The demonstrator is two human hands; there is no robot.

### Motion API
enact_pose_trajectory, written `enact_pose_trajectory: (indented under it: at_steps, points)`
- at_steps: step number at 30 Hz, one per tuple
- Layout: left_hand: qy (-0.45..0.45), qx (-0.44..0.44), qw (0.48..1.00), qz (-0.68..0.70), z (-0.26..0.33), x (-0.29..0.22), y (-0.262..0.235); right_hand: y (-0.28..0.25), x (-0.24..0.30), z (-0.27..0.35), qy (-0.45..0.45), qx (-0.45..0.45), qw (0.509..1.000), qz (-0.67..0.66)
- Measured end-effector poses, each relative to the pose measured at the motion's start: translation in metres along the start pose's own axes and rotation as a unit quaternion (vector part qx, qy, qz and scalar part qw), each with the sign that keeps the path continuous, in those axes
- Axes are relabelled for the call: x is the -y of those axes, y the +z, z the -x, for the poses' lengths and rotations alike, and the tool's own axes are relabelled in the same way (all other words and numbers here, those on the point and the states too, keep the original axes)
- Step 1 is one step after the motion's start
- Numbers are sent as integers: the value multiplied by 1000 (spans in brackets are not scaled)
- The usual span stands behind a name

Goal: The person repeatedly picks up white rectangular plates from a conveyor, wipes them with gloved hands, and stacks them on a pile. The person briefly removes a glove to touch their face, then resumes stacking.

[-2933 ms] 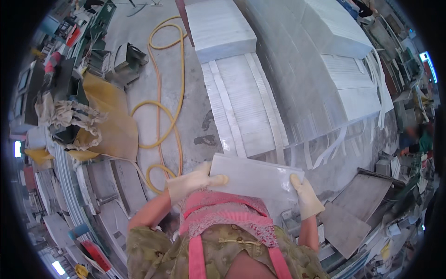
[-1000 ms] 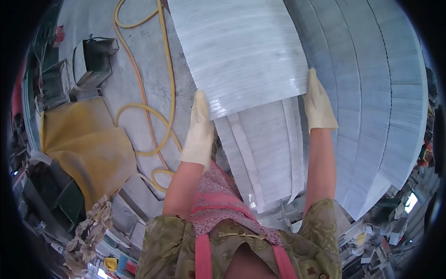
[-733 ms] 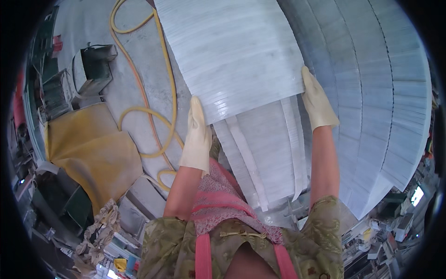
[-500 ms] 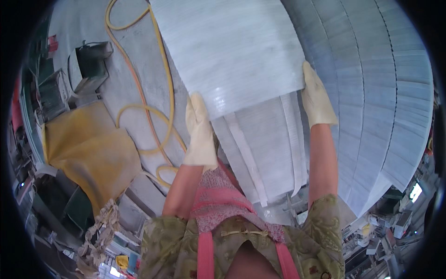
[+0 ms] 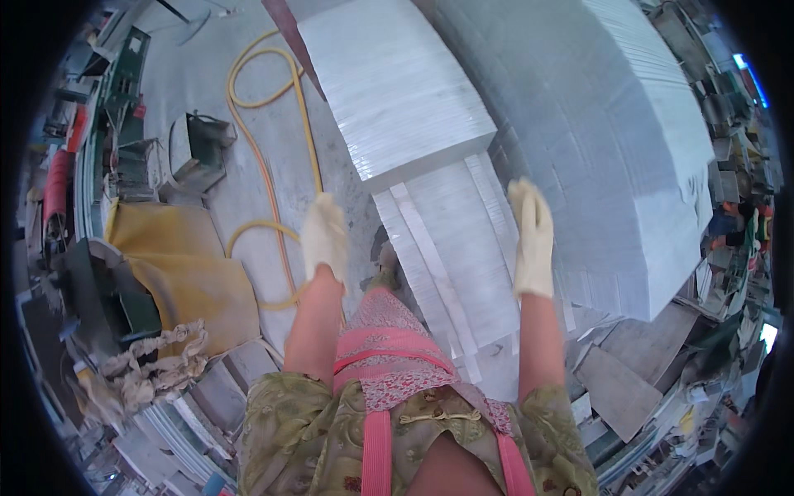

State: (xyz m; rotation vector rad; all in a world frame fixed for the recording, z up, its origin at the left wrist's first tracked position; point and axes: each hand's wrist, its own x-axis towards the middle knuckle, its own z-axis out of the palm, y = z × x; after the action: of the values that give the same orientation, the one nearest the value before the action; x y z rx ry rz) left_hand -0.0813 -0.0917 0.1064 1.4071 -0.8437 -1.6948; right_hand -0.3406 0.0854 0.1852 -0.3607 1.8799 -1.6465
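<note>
A stack of white, faintly streaked slabs [image 5: 397,74] lies ahead of me, its layered near edge facing me. Nearer, a lower white stack [image 5: 438,223] carries two pale strips [image 5: 430,256] running along its top. My left hand [image 5: 324,236], in a cream glove, hangs over the floor left of the stacks, fingers stretched out and holding nothing. On the other side my right hand [image 5: 531,236], also gloved, is raised beside the lower stack's right edge. Its fingers point forward, apart from the upper slabs, with nothing in them.
At the right stands a large, tall block of stacked pale sheets [image 5: 604,165]. Yellow and orange hoses [image 5: 310,132] loop over the grey floor at the left. A yellow cloth [image 5: 190,273] drapes near a dark green metal box [image 5: 198,153]. Flat boards [image 5: 616,393] lie at the lower right.
Both hands have let go of the near corners of the top slab and drawn back from it. The view has shifted, showing more of the surroundings and the stack's layered near edge.
</note>
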Motion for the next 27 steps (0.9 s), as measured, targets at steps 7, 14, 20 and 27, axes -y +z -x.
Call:
enact_pose_trajectory:
  at_steps: [7,14,20,27]
  points:
    - [-299,511,805,35,249,52,99,-127,-131,192,85,0,938,-336]
    - [-381,566,725,-93,379,115,95,-159,-104,306,59,-104,871,-476]
    - [-375,657,654,13,412,71,85,-172,-84,330,-27,-177,879,-442]
    - [-233,809,533,-88,415,-23,87,-155,10,352,-98,-238,884,-390]
